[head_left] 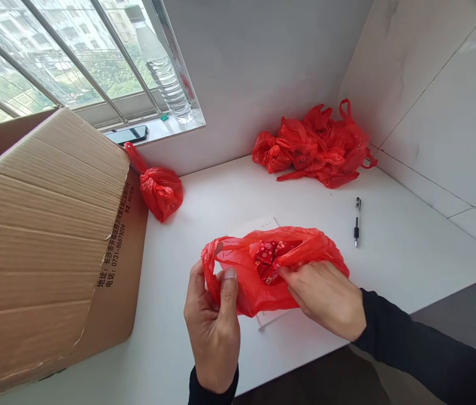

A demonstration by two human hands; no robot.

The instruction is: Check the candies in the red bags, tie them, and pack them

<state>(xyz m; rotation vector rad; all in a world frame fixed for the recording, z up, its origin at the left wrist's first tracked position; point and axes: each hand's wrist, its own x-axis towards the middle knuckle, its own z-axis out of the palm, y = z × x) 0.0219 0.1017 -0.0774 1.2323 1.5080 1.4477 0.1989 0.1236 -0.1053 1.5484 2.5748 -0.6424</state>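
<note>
A thin red plastic bag (246, 281) is stretched between my two hands above the table, its mouth facing me. My left hand (216, 320) is closed on the bag's handle at the left, thumb uppermost. At the right side, my right hand (326, 295) pinches the bag's edge, its fingertips partly hidden by the plastic. Inside the bag lie small dark red patterned packets (267, 253) with pale floral prints. Under the bag, a sheet of white paper (268, 319) shows in part.
A large open cardboard box (52, 236) stands at the left. A knotted red bag (162, 191) sits beside it, and several red bags (317, 149) are heaped at the back wall. A pen (357, 222) lies right. On the windowsill are a water bottle (164, 73) and a phone (128, 135).
</note>
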